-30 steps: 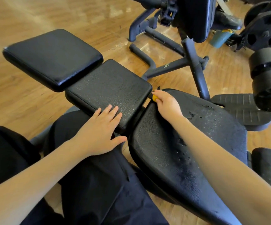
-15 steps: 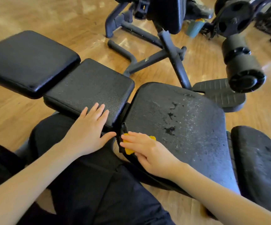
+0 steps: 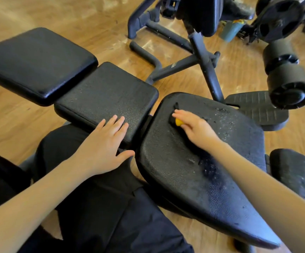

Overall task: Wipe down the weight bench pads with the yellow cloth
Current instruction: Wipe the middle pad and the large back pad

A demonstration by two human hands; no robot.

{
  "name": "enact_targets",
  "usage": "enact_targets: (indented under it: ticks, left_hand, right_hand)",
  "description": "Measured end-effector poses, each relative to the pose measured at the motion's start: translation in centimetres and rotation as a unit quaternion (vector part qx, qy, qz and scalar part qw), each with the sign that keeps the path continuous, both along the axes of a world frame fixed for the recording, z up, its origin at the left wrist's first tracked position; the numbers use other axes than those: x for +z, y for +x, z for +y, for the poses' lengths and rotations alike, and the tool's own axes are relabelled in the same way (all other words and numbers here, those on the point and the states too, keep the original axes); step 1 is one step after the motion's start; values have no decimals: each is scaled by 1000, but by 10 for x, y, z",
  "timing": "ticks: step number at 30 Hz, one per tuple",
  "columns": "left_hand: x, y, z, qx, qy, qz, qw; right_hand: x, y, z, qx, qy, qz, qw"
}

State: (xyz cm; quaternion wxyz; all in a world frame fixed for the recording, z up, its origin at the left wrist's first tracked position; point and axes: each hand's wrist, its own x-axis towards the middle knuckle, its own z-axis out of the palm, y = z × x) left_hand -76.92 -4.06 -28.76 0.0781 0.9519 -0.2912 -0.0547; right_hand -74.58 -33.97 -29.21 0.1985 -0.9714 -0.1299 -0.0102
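The black weight bench has a large worn seat pad (image 3: 212,161) on the right, a middle pad (image 3: 107,99) and a glossy far-left pad (image 3: 36,63). My right hand (image 3: 195,130) presses a small yellow cloth (image 3: 179,122) onto the upper left part of the large pad; most of the cloth is hidden under my fingers. My left hand (image 3: 104,145) lies flat with straight fingers on the near edge of the middle pad, thumb spread toward the gap between the pads.
A dark steel frame (image 3: 202,57) with a floor bar stands on the wooden floor behind the pads. A foam roller (image 3: 288,77) and footplate (image 3: 257,108) sit at right, a weight plate (image 3: 275,21) beyond. My black-trousered legs (image 3: 102,207) are below.
My right hand slid the yellow cloth from the near left edge of the large pad up toward its far end. The left hand stayed on the middle pad.
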Motion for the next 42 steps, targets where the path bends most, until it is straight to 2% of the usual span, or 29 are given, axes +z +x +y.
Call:
enact_targets:
  ticks: [7, 10, 13, 16, 21, 29, 36, 42]
  left_hand:
    - [-7, 2, 0, -2, 17, -8, 1000]
    - [-5, 0, -1, 8, 3, -17, 1000]
    - [-6, 0, -3, 15, -7, -8, 1000]
    - [-8, 1, -2, 14, -10, -10, 1000]
    - [-5, 0, -3, 11, -15, -12, 1000]
    - [1, -4, -6, 23, -22, 4, 999]
    - [3, -6, -8, 27, 15, 11, 999]
    - [11, -14, -19, 40, 79, 35, 995]
  right_hand:
    - [18, 51, -56, -145, -7, 12, 989]
    - [19, 61, -60, -208, 2, 9, 978]
    - [14, 60, -50, -231, -8, 4, 973]
    - [11, 40, -32, -195, -15, 8, 981]
    - [11, -22, 10, -80, -13, 29, 996]
    - [10, -85, 66, 57, 11, 22, 998]
    - [8, -58, 54, 76, 57, 58, 994]
    - [6, -19, 64, 8, 55, 51, 997]
